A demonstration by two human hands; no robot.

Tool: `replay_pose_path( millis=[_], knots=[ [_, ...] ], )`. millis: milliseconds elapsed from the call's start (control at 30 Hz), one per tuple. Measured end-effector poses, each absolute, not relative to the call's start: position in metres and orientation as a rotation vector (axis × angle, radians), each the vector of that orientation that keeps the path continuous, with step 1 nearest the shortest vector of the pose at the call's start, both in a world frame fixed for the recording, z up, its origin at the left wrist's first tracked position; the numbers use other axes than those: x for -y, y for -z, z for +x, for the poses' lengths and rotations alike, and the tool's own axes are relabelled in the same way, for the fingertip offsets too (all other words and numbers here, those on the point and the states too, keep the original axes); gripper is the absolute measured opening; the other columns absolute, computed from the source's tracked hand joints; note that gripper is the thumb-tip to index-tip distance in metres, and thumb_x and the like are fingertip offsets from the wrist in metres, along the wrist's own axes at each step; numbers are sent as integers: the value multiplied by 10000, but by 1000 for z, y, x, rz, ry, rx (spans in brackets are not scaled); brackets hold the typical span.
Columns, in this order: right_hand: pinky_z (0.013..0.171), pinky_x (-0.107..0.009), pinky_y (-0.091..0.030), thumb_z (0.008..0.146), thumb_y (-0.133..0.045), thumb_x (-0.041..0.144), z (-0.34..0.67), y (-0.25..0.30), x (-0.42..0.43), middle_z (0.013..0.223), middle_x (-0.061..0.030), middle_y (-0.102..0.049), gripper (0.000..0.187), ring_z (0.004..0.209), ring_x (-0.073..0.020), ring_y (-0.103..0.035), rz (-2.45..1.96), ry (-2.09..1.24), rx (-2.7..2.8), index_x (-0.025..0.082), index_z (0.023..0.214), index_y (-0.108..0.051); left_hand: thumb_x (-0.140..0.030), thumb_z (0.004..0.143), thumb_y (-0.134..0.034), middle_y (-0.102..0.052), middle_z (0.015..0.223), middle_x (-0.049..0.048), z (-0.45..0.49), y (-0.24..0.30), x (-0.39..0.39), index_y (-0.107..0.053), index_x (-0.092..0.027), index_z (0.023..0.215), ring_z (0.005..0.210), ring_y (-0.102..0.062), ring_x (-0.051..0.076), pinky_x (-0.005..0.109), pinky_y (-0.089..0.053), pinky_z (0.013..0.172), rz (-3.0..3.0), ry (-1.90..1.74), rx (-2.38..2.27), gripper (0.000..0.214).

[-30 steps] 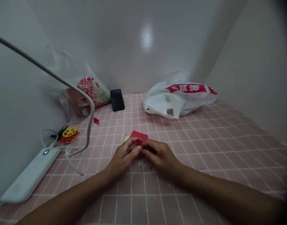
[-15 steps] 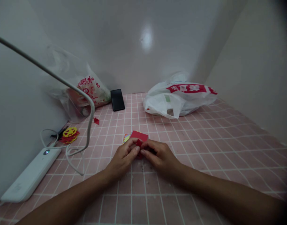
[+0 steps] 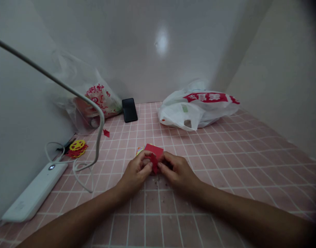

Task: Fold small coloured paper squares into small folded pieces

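A small folded piece of red paper (image 3: 154, 163) stands upright between my two hands. My left hand (image 3: 136, 171) pinches its left side between thumb and fingers. From the other side, my right hand (image 3: 179, 171) is curled with its thumb tip at the right edge of the paper; the exact contact of its fingertips is partly hidden. Just behind the fingers lies a stack of coloured paper squares (image 3: 156, 150), red on top, with lighter patterned sheets peeking out at the left.
A pink checked cloth (image 3: 214, 151) covers the table. At left are a white power bank (image 3: 34, 194), a cable (image 3: 98, 151), yellow and red cut-outs (image 3: 77, 146) and a red paper piece (image 3: 106, 133). Farther back lie a phone (image 3: 129, 110), a clear bag (image 3: 96, 100) and a white bag (image 3: 178, 112).
My right fingers have shifted slightly right, so more of the folded red paper shows between the hands. The paper has turned a little. Things on the table stay put.
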State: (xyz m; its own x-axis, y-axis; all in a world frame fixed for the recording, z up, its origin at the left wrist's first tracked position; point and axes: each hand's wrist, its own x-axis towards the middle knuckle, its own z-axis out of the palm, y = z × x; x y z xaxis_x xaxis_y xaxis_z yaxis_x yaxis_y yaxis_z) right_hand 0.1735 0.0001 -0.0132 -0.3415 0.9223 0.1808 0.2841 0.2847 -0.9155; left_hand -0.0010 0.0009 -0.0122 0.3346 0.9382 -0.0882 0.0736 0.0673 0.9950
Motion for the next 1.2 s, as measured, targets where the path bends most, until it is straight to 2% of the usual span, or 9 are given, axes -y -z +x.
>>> replay_pose_path(
  millis=[133,300,567,733,833,1067,1200],
  knots=[
    [596,-264,-397,847,-563,180,173,12,-2,697,16,-596,23,630,-135,-535,-1106,-1164,1682,184,869,-569,-255,841,-581,-622,708,-8,-2,10,0,-539,-189,1045,693,-616,163,293,-480,678,1359,-860,-1041,219],
    [644,-281,-451,841,-565,235,173,14,-7,717,-7,-620,98,672,-145,-587,-994,-1469,1542,181,759,-565,-313,854,-606,-641,731,1,-1,12,1,-523,-197,1055,704,-628,167,302,-481,696,1317,-840,-978,246],
    [612,-266,-393,881,-538,269,174,19,-2,704,-2,-575,169,657,-138,-512,-1009,-1309,1683,187,733,-529,-368,864,-610,-595,690,-4,-2,13,2,-517,-178,793,632,-572,136,264,-452,627,1375,-856,-1053,223],
    [631,-273,-392,879,-509,259,175,16,-4,717,-6,-557,169,665,-141,-496,-990,-1288,1803,183,729,-526,-390,910,-539,-583,702,5,-3,8,1,-555,-166,759,654,-542,135,254,-425,629,1500,-877,-1099,270],
    [638,-277,-392,868,-510,247,174,15,-4,725,-7,-550,149,667,-142,-487,-997,-1321,1826,179,738,-539,-364,903,-553,-573,709,1,-3,3,2,-582,-163,764,655,-520,128,241,-406,624,1603,-899,-1146,246],
    [638,-274,-394,860,-542,300,174,13,-4,719,3,-542,177,663,-136,-489,-930,-1519,1682,186,725,-531,-408,905,-547,-526,636,-26,-3,3,1,-529,-174,700,586,-479,112,231,-383,569,1517,-935,-1182,312],
    [666,-292,-414,862,-558,350,175,17,-6,737,-10,-559,212,695,-153,-514,-927,-1507,1594,195,723,-515,-461,899,-551,-587,646,-18,-3,7,-2,-554,-175,772,578,-558,121,245,-441,582,1354,-882,-1066,313]
  ],
)
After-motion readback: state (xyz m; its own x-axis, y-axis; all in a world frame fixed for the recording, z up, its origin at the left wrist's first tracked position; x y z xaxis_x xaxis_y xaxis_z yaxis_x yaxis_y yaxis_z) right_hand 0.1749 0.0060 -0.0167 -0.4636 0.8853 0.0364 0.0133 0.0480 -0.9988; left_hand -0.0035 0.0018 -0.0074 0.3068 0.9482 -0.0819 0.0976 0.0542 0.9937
